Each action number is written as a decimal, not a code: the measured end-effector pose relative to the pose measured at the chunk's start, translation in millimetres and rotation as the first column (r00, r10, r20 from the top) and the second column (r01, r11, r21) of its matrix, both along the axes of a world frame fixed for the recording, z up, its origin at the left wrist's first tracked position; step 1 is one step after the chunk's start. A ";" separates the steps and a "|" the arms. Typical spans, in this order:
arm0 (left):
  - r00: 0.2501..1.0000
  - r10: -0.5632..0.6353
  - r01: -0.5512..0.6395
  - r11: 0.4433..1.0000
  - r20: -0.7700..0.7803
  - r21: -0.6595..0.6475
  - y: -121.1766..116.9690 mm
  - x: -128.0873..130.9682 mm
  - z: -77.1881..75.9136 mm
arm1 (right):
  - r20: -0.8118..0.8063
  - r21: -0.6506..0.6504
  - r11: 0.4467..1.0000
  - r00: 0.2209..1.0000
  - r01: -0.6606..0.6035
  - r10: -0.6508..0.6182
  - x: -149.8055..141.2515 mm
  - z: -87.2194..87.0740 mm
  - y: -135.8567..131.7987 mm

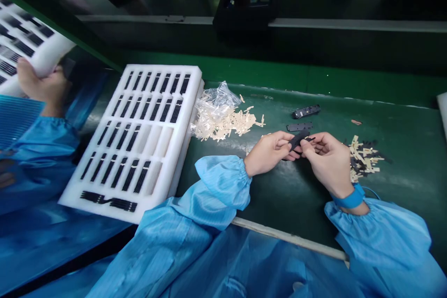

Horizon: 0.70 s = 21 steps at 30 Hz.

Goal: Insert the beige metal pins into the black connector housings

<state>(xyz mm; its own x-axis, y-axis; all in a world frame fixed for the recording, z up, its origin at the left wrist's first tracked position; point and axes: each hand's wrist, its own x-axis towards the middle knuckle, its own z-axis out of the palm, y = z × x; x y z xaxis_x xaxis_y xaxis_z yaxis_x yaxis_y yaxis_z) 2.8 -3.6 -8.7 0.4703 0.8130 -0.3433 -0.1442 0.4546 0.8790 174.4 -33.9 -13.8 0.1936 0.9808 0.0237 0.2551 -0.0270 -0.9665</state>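
My left hand [268, 151] is closed on a small flat black plastic part [299, 139], held just above the green bench. The fingers of my right hand [324, 156] pinch something small and dark at the right end of that part; its kind is too small to make out. Just beyond my fingers lie a flat black strip [299, 126] and a thicker black housing [306, 111]. Right of my right hand is a pile of cream and black slips [365, 158]. A blue band [349, 197] circles my right wrist.
At left stands a white foam tray [139, 125] with slots of black parts. Next to it, cream slips [226, 123] spill from a clear plastic bag [220, 98]. A co-worker's hand [47, 84] grips another foam tray [52, 53] at far left. A black rack [247, 0] stands behind.
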 end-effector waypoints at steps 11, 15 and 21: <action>1.000 -0.001 0.001 1.000 0.024 0.008 0.5 0.3 -4.2 | 0.042 0.013 1.000 0.999 0.006 -0.006 -0.8 0.0 0.9; 1.000 0.004 -0.004 1.000 0.000 -0.001 0.7 1.1 -1.6 | 0.061 0.015 1.000 0.998 0.006 -0.007 -0.5 -1.6 -0.5; 1.000 0.014 -0.014 0.999 0.010 0.032 -1.2 1.8 -2.1 | 0.089 0.028 1.000 0.996 0.004 -0.006 -0.5 -1.5 -2.0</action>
